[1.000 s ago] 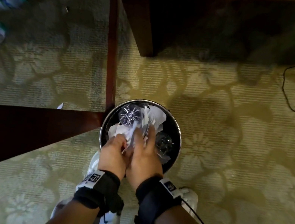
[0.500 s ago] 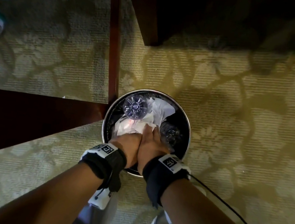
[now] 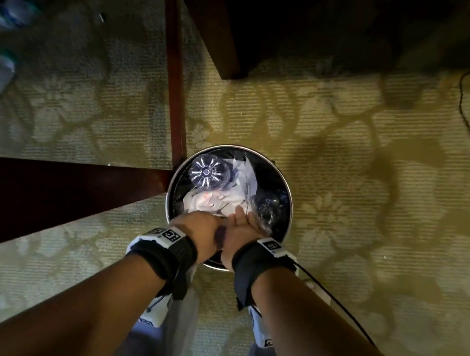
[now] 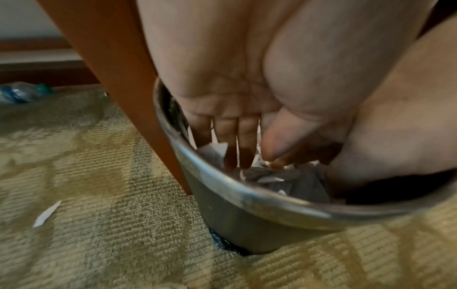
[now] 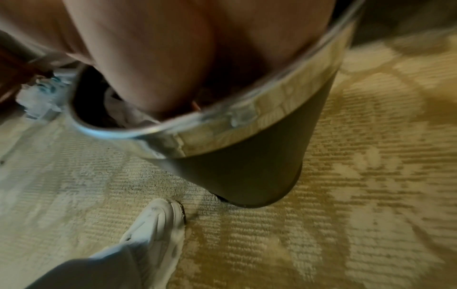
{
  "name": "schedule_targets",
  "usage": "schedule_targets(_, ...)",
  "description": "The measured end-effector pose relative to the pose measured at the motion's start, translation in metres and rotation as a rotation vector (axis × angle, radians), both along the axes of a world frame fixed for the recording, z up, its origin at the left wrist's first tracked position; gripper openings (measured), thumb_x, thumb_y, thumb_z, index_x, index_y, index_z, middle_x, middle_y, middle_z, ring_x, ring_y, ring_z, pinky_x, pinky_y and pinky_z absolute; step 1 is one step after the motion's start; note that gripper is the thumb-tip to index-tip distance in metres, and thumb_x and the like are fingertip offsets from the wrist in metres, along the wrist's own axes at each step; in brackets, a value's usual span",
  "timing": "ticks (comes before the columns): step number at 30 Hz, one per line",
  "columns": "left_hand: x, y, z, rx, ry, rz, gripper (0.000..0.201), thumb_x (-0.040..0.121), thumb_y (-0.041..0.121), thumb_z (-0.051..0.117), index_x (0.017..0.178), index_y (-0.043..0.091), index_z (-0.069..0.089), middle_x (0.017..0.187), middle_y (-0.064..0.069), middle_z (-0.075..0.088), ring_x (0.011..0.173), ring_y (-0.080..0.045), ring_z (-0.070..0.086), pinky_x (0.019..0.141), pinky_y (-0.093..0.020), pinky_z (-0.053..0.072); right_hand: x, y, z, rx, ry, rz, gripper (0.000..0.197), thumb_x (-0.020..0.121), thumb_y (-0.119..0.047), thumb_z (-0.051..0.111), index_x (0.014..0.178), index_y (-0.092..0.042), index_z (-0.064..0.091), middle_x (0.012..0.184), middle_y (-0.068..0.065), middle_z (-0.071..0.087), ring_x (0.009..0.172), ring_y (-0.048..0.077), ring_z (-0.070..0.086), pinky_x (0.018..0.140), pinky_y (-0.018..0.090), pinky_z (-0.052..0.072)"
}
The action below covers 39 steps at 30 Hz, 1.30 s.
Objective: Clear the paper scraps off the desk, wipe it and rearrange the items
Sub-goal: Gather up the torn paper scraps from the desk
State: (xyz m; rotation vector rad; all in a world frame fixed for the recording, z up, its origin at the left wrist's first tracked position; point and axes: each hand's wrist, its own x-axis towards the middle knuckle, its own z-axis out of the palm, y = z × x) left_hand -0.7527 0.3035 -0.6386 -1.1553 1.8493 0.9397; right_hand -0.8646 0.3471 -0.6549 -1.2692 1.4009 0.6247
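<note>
In the bin (image 3: pixel 274 180), crumpled white paper scraps (image 3: pixel 216 203)

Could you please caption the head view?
Left hand and right hand press white paper scraps into the round silver-rimmed bin on patterned carpet.

The bin (image 5: pixel 247 172) has a shiny metal rim and a dull dark side. The paper scraps (image 3: pixel 223 204) are white and crumpled. The bottle (image 3: pixel 206 172) is clear, shiny plastic. The carpet (image 3: pixel 359 231) looks rough and woven. The desk leg (image 3: pixel 174 88) is smooth, dark wood.
</note>
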Motion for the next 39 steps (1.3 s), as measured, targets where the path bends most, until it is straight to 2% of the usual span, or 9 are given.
schedule_targets(3,-0.003,0.004,0.032,-0.029,-0.034,0.065,0.031,0.085,0.025,0.048,0.113,0.024,0.062,0.111,-0.006,0.067,0.101,-0.025,0.064,0.083,-0.033,0.053,-0.006,0.004,0.031,-0.094,-0.031,0.059,0.073,0.095,-0.016,0.039,0.156,-0.011,-0.001,0.163,0.006,-0.013,0.150,0.029,-0.009,0.121,0.041,0.001)
schedule_targets(6,-0.012,0.010,0.069,-0.081,-0.017,0.132,0.041,0.084,0.022,0.047,0.124,0.022,0.059,0.122,-0.005,0.061,0.113,-0.025,0.059,0.094,-0.040,0.052,-0.018,0.005,0.074,-0.100,-0.091,0.001,0.077,0.095,-0.016,0.044,0.156,-0.014,-0.003,0.163,0.001,-0.013,0.150,0.024,-0.008,0.122,0.038,0.006)
schedule_targets(10,-0.029,0.015,0.137,-0.149,-0.042,0.168,0.053,0.092,0.029,0.051,0.144,0.025,0.043,0.146,-0.003,0.045,0.135,-0.026,0.041,0.107,-0.041,0.042,-0.033,0.005,0.145,-0.164,-0.100,-0.046,0.073,0.098,-0.018,0.044,0.156,-0.018,0.000,0.164,0.001,-0.005,0.150,0.025,0.000,0.122,0.038,0.012)
schedule_targets(13,-0.039,0.019,0.203,-0.186,0.008,0.218,0.055,0.095,0.028,0.047,0.149,0.026,0.034,0.149,-0.001,0.040,0.138,-0.025,0.034,0.110,-0.041,0.038,-0.046,0.001,0.206,-0.212,-0.072,-0.055,0.071,0.096,-0.018,0.044,0.156,-0.018,0.007,0.164,0.000,0.001,0.149,0.028,0.008,0.120,0.037,0.020)
schedule_targets(17,-0.044,0.024,0.302,-0.219,0.086,0.318,0.054,0.095,0.028,0.046,0.148,0.022,0.035,0.147,-0.004,0.041,0.136,-0.026,0.037,0.110,-0.040,0.037,-0.063,-0.007,0.316,-0.304,-0.072,-0.033,0.069,0.095,-0.018,0.048,0.155,-0.016,0.014,0.163,0.004,0.010,0.145,0.030,0.019,0.117,0.034,0.025)
schedule_targets(21,-0.043,0.030,0.415,-0.347,0.152,0.371,0.052,0.098,0.032,0.044,0.148,0.021,0.036,0.147,-0.005,0.042,0.133,-0.029,0.039,0.108,-0.040,0.038,-0.068,-0.009,0.429,-0.452,-0.030,-0.042,0.054,0.098,-0.021,0.040,0.151,-0.018,0.028,0.155,0.008,0.032,0.135,0.031,0.036,0.109,0.034,0.031)
schedule_targets(24,-0.032,0.024,0.491,-0.448,0.200,0.400,0.049,0.099,0.034,0.042,0.147,0.023,0.037,0.145,-0.003,0.045,0.131,-0.027,0.040,0.107,-0.041,0.038,-0.065,-0.020,0.507,-0.536,-0.027,-0.010,0.047,0.099,-0.022,0.040,0.146,-0.018,0.036,0.150,0.009,0.040,0.134,0.029,0.039,0.110,0.034,0.030)
schedule_targets(32,0.042,-0.014,0.642,-0.639,0.263,0.431,0.048,0.100,0.038,0.040,0.147,0.025,0.038,0.142,-0.005,0.047,0.130,-0.029,0.041,0.105,-0.042,0.039,-0.014,-0.064,0.671,-0.751,-0.004,0.103,0.039,0.099,-0.031,0.045,0.135,-0.018,0.050,0.134,0.012,0.055,0.125,0.031,0.050,0.103,0.038,0.042)
schedule_targets(39,0.197,-0.023,0.735,-0.727,0.218,0.480,0.048,0.102,0.045,0.034,0.147,0.030,0.037,0.146,-0.003,0.045,0.133,-0.028,0.039,0.107,-0.045,0.038,0.087,-0.083,0.759,-0.925,0.020,0.146,0.043,0.100,-0.037,0.045,0.139,-0.019,0.048,0.139,0.008,0.053,0.127,0.025,0.049,0.106,0.033,0.039)
